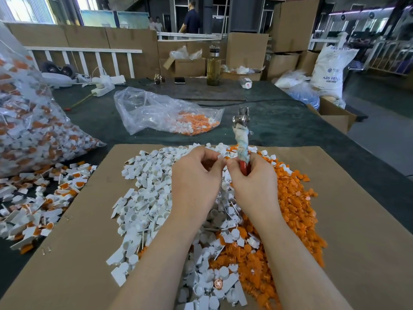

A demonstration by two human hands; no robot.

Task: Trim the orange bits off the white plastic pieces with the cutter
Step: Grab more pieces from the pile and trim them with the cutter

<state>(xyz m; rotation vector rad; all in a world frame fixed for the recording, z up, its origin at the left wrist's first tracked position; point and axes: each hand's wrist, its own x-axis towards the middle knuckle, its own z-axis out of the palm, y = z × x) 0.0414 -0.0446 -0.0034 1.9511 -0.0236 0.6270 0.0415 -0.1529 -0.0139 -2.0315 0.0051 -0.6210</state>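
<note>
Left hand [196, 175] pinching white piece [220, 157], right hand [250, 175] grasping cutter [242, 139] beside it

Cutter [241, 130]: shiny metal head, grubby cloth-wrapped handle showing glossy red. Cardboard sheet [78, 242]: matt brown. Bag at 12 o'clock [145, 108]: clear glossy film, crinkling.

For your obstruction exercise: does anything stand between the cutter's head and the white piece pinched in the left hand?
Nothing visible does. The left hand pinches a small white piece beside the right hand, which grips the cutter; its metal head points up and away above the hands.
</note>
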